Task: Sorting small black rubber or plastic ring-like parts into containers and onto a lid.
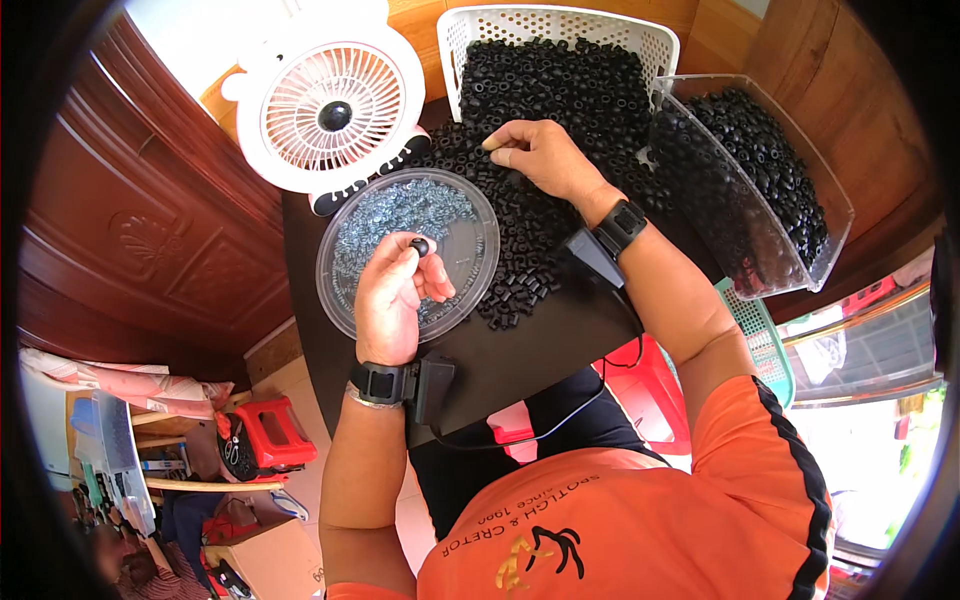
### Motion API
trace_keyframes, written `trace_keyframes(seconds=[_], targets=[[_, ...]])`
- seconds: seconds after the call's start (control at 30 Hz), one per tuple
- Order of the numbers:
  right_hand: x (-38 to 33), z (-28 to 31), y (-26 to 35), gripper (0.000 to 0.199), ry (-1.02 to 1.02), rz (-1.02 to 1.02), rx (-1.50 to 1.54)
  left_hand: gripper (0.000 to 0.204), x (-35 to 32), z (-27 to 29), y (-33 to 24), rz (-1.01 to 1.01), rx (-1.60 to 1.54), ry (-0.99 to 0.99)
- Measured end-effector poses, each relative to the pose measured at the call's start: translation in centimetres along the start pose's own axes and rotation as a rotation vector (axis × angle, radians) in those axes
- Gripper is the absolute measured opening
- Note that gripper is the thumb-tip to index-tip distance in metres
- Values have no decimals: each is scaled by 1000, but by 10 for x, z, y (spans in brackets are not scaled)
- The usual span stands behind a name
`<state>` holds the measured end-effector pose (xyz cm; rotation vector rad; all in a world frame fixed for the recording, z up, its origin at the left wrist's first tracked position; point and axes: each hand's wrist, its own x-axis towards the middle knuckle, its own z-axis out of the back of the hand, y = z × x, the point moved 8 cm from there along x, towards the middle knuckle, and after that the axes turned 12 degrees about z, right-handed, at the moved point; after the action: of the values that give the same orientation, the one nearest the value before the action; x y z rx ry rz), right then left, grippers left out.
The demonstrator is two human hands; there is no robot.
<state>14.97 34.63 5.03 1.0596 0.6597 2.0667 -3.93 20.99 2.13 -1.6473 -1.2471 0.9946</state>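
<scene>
Left hand (388, 300): fingers (399, 264) clamped on black bead (420, 247); pinch lightly, steadily. Right hand (552, 165) at black pile (515, 222): cannot tell grip.

The left hand (393, 290) is raised, thumb (404, 263) and forefinger (400, 240) pinched; the right hand (548, 160) extends farther forward, fingers (514, 132) bent.

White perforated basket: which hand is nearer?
Right. The right hand is just in front of the basket; the left hand is farther off, over the round tray.
</scene>
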Motion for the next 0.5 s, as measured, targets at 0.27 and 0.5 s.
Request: trace_keyframes(seconds=[0.27,0.5], targets=[[-9,-40,27,18,114,-11,276,22,1,-2,5,22,9,-12],[-12,-45,23,19,80,-27,424,22,5,3,14,81,-31,-24]])
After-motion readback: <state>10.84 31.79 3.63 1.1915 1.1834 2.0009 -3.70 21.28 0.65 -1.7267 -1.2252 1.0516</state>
